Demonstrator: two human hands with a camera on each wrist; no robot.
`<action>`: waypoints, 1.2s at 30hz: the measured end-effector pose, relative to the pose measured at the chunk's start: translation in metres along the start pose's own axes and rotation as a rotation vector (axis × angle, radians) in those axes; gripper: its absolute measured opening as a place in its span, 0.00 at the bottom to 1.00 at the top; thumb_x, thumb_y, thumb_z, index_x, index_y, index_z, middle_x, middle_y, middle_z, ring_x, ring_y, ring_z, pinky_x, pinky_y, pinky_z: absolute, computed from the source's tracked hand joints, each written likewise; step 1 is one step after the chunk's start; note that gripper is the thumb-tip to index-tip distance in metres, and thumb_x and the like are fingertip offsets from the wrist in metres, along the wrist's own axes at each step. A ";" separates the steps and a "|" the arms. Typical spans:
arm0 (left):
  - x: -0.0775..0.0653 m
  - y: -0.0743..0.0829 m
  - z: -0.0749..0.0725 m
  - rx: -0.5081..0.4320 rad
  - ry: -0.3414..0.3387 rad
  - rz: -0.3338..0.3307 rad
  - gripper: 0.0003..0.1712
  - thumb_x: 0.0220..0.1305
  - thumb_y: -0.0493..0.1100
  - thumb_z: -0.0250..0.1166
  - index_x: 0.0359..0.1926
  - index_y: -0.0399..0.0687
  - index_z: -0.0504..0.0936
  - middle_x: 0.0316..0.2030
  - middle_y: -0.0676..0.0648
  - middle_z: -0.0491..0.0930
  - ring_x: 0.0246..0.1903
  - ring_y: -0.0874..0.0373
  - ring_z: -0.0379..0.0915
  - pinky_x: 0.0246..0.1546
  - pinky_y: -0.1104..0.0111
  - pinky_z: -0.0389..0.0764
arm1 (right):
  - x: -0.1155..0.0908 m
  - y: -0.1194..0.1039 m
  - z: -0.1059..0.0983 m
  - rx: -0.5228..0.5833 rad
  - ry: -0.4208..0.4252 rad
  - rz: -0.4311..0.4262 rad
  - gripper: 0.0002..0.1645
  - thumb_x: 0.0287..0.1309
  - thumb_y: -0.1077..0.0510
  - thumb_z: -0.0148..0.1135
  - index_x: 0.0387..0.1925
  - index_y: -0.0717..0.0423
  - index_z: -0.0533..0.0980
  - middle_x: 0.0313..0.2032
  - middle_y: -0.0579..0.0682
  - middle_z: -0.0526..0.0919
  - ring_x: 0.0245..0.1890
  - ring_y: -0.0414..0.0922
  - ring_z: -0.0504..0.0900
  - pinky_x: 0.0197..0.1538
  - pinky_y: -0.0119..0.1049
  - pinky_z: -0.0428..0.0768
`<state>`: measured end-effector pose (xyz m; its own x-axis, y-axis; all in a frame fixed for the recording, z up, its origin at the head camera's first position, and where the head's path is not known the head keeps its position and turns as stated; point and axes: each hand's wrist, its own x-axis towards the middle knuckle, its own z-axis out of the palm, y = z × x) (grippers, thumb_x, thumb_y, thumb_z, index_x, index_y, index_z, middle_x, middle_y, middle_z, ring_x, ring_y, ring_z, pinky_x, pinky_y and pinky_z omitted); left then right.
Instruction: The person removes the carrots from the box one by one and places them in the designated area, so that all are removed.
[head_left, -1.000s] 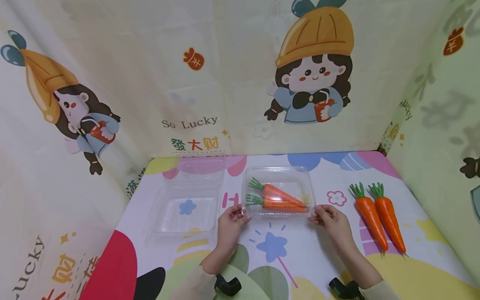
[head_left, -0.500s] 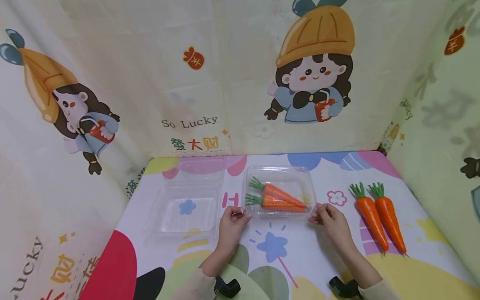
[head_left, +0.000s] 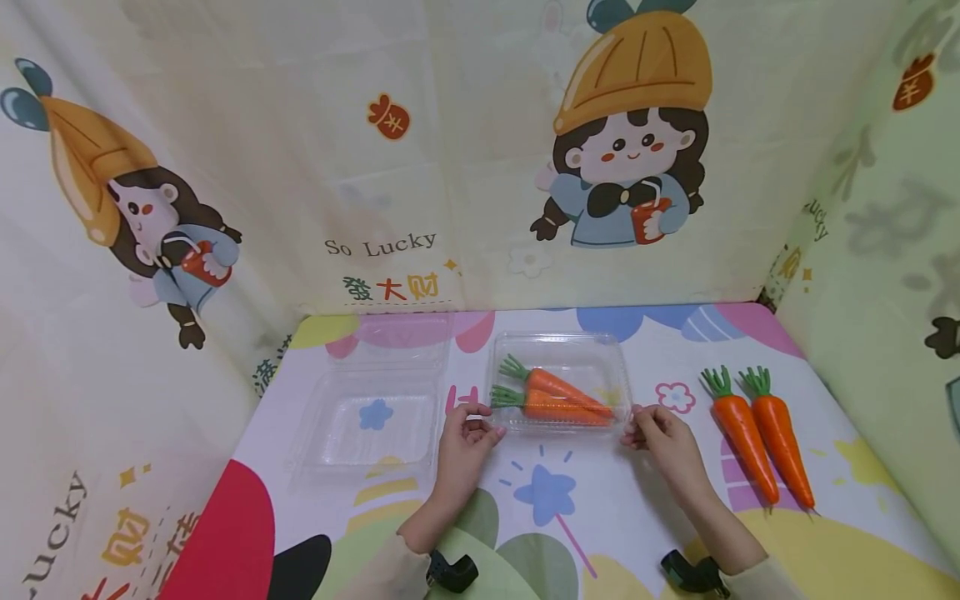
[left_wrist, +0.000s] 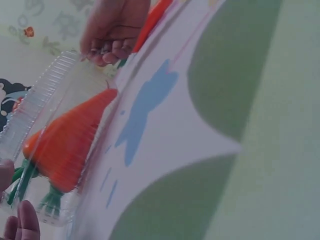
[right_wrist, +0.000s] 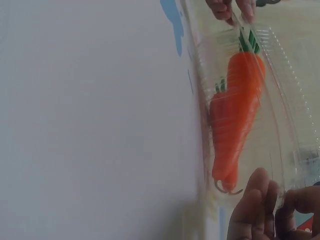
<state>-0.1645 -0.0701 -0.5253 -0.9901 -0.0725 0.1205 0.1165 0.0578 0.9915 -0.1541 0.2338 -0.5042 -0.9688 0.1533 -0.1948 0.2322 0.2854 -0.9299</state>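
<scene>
A clear plastic clamshell container (head_left: pixel 558 350) sits mid-table with its lid over two carrots (head_left: pixel 566 406), whose green tops point left. My left hand (head_left: pixel 463 446) holds the front left corner, thumb low and index finger over the rim. At the front right corner, my right hand (head_left: pixel 663 442) pinches the rim with thumb and curled fingers. From the left wrist, the ribbed wall of the container (left_wrist: pixel 37 102) shows, the right hand (left_wrist: pixel 115 32) beyond it. In the right wrist view, thumb and fingertips (right_wrist: pixel 255 187) are on either side of the near corner.
Two more carrots (head_left: pixel 761 442) lie side by side on the right of the table. On the left stands another clear container (head_left: pixel 322 433), its lid raised toward the back. A patterned cloth (head_left: pixel 547 550) covers the table, and printed curtains (head_left: pixel 465 167) enclose the back and sides.
My left fingers have shifted and spread at the corner, the index finger rising over the rim. The right hand keeps its pinch. The container and carrots stay almost in place.
</scene>
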 end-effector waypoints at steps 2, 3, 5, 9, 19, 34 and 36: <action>0.000 -0.001 0.000 0.065 0.005 0.043 0.19 0.58 0.32 0.76 0.48 0.40 0.79 0.49 0.40 0.75 0.40 0.53 0.79 0.40 0.74 0.83 | 0.001 0.000 -0.001 -0.016 0.008 0.000 0.29 0.80 0.42 0.47 0.55 0.67 0.74 0.41 0.52 0.83 0.37 0.36 0.84 0.45 0.24 0.82; 0.000 -0.001 0.000 0.099 0.008 0.066 0.18 0.59 0.34 0.75 0.48 0.42 0.79 0.50 0.41 0.75 0.42 0.52 0.79 0.41 0.73 0.83 | 0.001 0.001 -0.001 -0.023 0.013 0.002 0.30 0.80 0.41 0.46 0.55 0.67 0.74 0.41 0.51 0.83 0.37 0.36 0.83 0.45 0.23 0.82; 0.000 -0.001 0.000 0.158 0.014 0.105 0.15 0.63 0.35 0.73 0.49 0.43 0.80 0.53 0.42 0.76 0.45 0.51 0.79 0.44 0.70 0.84 | 0.002 0.002 -0.002 -0.027 0.014 0.007 0.32 0.80 0.40 0.43 0.54 0.66 0.74 0.42 0.50 0.82 0.39 0.35 0.81 0.46 0.22 0.80; 0.001 0.002 -0.001 0.206 0.013 0.135 0.08 0.72 0.37 0.64 0.49 0.43 0.79 0.62 0.41 0.74 0.50 0.52 0.78 0.46 0.68 0.83 | 0.004 0.005 -0.002 0.027 -0.003 0.007 0.32 0.81 0.40 0.38 0.59 0.65 0.69 0.46 0.48 0.78 0.42 0.33 0.78 0.48 0.21 0.79; 0.005 0.011 -0.003 0.240 -0.020 0.140 0.21 0.74 0.36 0.60 0.65 0.45 0.75 0.57 0.48 0.78 0.53 0.53 0.76 0.48 0.68 0.81 | 0.010 0.011 0.000 0.114 -0.090 -0.016 0.38 0.80 0.41 0.44 0.79 0.58 0.55 0.73 0.62 0.65 0.49 0.25 0.73 0.52 0.16 0.75; 0.027 0.031 -0.005 0.265 -0.043 0.226 0.09 0.79 0.39 0.52 0.52 0.46 0.77 0.65 0.48 0.76 0.61 0.53 0.74 0.55 0.61 0.77 | 0.012 0.005 0.003 0.025 -0.185 -0.076 0.36 0.80 0.45 0.46 0.80 0.58 0.56 0.75 0.62 0.65 0.72 0.58 0.68 0.64 0.31 0.77; 0.030 0.033 -0.005 0.268 -0.050 0.223 0.10 0.80 0.40 0.50 0.54 0.45 0.76 0.66 0.48 0.76 0.63 0.53 0.73 0.58 0.58 0.76 | 0.013 0.005 0.003 0.027 -0.177 -0.083 0.35 0.81 0.47 0.46 0.79 0.59 0.57 0.75 0.62 0.66 0.71 0.57 0.69 0.63 0.29 0.77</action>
<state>-0.1898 -0.0749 -0.4892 -0.9461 0.0201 0.3234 0.3120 0.3263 0.8923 -0.1657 0.2345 -0.5127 -0.9852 -0.0388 -0.1671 0.1512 0.2643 -0.9525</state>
